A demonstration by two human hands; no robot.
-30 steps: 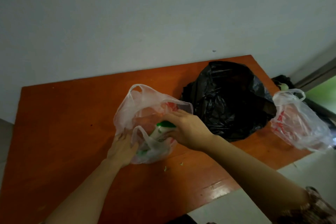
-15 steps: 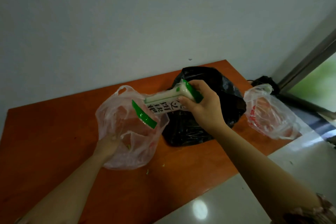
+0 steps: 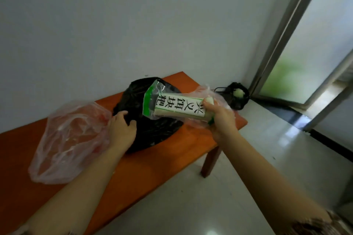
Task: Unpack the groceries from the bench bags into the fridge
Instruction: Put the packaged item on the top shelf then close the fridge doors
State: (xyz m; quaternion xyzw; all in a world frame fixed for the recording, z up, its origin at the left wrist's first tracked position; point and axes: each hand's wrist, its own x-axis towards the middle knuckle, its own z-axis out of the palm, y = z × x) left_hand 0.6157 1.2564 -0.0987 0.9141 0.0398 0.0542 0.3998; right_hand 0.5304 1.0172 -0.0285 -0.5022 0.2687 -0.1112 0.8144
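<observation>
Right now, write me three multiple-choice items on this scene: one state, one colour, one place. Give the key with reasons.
1. The packet in the right-hand grip is: A held up over the bench; B lying flat on the bench; C tucked inside a bag.
2. The packet's edge trim is: A red; B green; C blue.
3. The left-hand grip is on: A the packet; B the bench; C the black bag.
Key: 1 A, the grip wraps one end and the packet hangs clear of the wood. 2 B, green strips border the clear wrapper. 3 C, it curls onto the black plastic.
</observation>
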